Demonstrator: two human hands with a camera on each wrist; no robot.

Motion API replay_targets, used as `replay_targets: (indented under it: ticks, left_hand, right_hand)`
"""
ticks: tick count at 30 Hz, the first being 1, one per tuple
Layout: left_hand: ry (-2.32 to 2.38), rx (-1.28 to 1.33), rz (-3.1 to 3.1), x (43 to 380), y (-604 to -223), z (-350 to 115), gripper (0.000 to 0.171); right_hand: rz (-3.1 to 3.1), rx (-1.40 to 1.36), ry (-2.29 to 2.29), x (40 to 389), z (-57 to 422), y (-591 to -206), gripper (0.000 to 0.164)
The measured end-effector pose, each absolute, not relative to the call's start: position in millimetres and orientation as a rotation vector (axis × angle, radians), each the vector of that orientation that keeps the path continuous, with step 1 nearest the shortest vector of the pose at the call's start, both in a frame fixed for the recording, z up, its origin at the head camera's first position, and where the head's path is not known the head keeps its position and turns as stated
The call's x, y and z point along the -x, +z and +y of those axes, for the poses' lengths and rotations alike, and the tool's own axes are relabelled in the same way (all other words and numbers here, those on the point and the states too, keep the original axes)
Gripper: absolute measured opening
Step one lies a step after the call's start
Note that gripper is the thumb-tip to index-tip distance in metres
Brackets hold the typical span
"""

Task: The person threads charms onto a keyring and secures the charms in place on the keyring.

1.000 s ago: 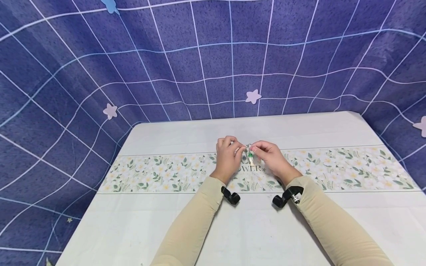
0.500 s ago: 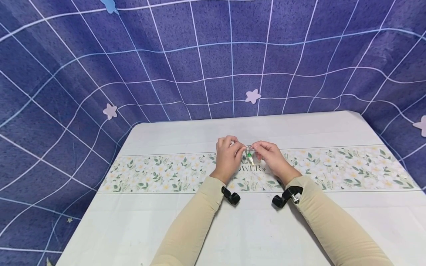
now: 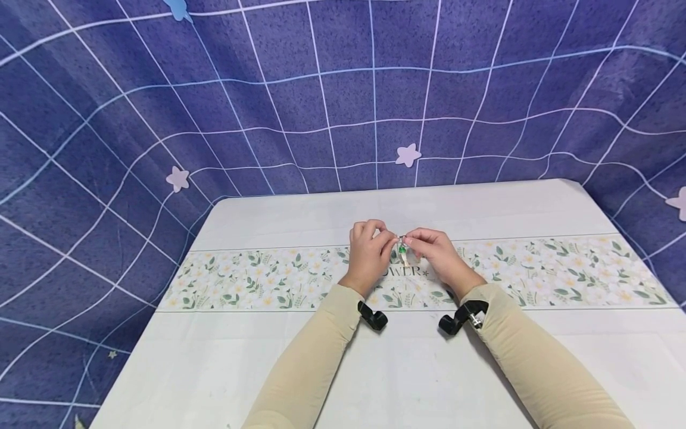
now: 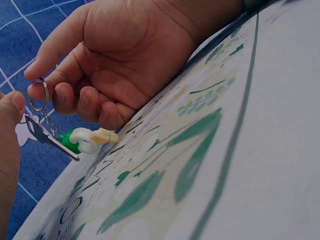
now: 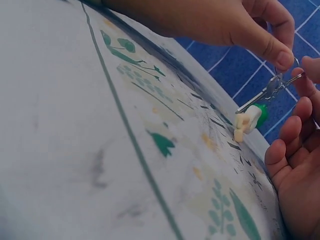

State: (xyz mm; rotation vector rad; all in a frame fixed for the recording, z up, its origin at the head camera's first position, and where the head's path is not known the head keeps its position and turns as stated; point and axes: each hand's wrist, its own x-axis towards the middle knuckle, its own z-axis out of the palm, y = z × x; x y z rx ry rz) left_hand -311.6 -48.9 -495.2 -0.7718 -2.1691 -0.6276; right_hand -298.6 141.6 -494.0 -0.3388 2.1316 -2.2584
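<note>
Both hands meet above the printed band of the tablecloth, working on a small metal key ring. The right hand pinches the ring between thumb and index finger, its other fingers loosely curled in the left wrist view. From the other side, the left hand pinches the ring, thumb tip against it in the right wrist view. A key with a dark head and slim metal blade hangs at the ring. Beside it a green, white and beige figure charm dangles on a short chain.
A white tablecloth covers the table, with a floral band and printed lettering below the hands. A blue grid-patterned curtain with star shapes surrounds the back and sides. Black camera mounts sit at both wrists.
The fingertips have shifted slightly on the ring, which was seen more fully between them half a second ago. The charm has swung a little; both arms stay nearly in place.
</note>
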Motion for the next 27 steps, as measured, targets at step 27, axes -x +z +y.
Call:
replay_targets:
  ticks: [27]
  left_hand:
    - [-0.791,0.669,-2.269,314.3,-498.5,-49.5,0.016]
  right_hand:
    - [2.195,0.420,-2.255,299.8,140.2,-496.4,0.019]
